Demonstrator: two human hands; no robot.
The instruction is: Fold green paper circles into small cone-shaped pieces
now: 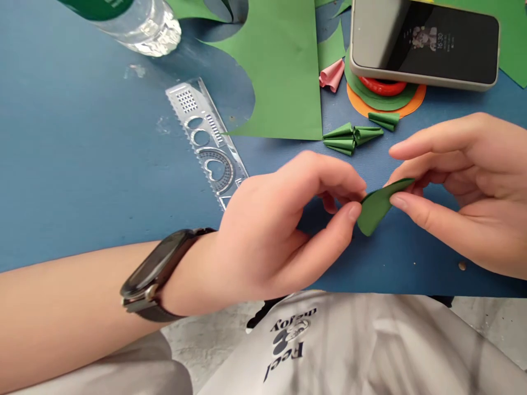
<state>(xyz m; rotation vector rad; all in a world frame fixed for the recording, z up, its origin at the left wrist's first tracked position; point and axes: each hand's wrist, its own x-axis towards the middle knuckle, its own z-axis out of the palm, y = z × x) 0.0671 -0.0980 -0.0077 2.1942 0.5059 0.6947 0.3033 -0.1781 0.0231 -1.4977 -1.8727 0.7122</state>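
Note:
Between my two hands is a small piece of green paper [375, 209], folded or curved, with a rounded lower edge. My left hand [288, 225] pinches its left end between thumb and fingers. At its right end, the thumb and a finger of my right hand [461, 192] hold the paper, while the index finger is lifted away. Several small rolled green paper cones [354, 137] lie on the table just beyond the hands. A pink paper cone [331, 75] lies farther back.
A blue table [102, 153] carries a clear stencil ruler [209, 142], a large cut green sheet [284, 71] and a bottle [144, 27]. At the back right, a phone [428, 49] rests above a red ring [382, 86] and green and orange paper rounds [354, 100].

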